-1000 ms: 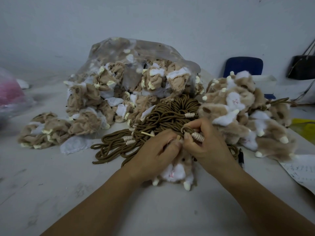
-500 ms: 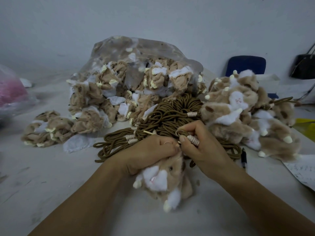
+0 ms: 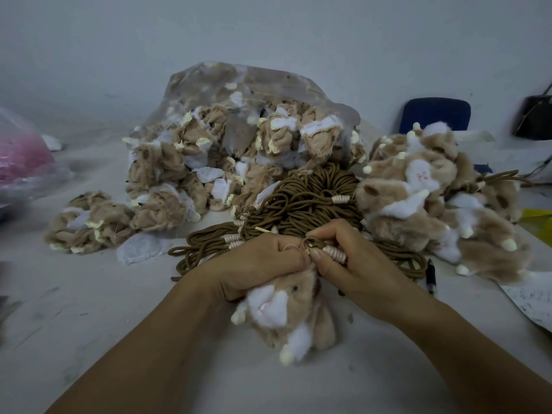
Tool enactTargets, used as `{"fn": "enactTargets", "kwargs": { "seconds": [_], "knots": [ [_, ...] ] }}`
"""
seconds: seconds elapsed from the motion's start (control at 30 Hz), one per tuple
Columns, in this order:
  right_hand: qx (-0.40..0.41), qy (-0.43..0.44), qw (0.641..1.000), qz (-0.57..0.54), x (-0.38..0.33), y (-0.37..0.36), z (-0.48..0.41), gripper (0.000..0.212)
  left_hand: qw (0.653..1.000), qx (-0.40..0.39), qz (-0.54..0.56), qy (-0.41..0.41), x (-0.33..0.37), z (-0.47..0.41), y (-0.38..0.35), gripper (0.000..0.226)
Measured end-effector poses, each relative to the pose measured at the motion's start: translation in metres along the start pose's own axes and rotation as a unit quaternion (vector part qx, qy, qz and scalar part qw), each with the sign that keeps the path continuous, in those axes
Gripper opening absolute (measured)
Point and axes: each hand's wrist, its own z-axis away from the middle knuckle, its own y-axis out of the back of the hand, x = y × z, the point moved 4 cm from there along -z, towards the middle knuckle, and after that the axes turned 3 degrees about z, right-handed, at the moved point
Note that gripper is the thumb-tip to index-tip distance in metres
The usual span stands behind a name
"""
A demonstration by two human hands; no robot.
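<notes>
one left hand (image 3: pixel 260 264), one right hand (image 3: pixel 363 265), one held plush (image 3: pixel 288 313), one pinched cord (image 3: pixel 337 254), one pen (image 3: pixel 431 278)

Left hand (image 3: pixel 257 264), right hand (image 3: pixel 363 265), forearms (image 3: pixel 167 333) bare

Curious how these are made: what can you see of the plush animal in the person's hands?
The plush animal has fluffy tan fur, white face and belly patches, a dark eye, a pink stitched mouth and cream paw tips. It is tilted, head up, above the grey table. The left hand grips its head; the right hand pinches a brown cord loop with a cream binding at its top.
</notes>
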Motion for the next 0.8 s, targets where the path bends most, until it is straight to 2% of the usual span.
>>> {"fn": "enactTargets", "kwargs": {
  "seconds": [0.1,0.3,0.4,0.53,0.6,0.8],
  "knots": [
    [-0.002,0.002,1.0,0.007,0.0012,0.0012,-0.0002,0.014,1.0,0.009,-0.009,0.008,-0.0012,-0.0008,0.0023,0.01],
    [0.0,0.009,1.0,0.01,0.0003,0.0015,-0.0001,0.021,1.0,0.017,0.004,0.017,-0.0013,0.0,0.0044,0.008],
    [-0.003,0.008,1.0,0.007,0.0007,0.0021,-0.0005,0.017,0.999,0.025,0.015,0.015,0.0006,0.0001,0.0043,0.009],
    [-0.007,0.007,1.0,0.005,0.0018,0.003,-0.0006,0.013,0.999,0.03,0.031,0.013,0.0005,-0.0016,0.0064,0.042],
    [-0.009,0.008,1.0,0.003,0.0018,0.0026,-0.0007,0.012,0.999,0.034,0.041,0.012,-0.0006,-0.0017,0.0083,0.05],
    [-0.019,-0.02,0.998,-0.052,0.0047,0.0012,-0.0003,0.012,0.994,0.043,0.096,0.007,-0.0001,-0.0012,0.0085,0.022]
  ]
}}
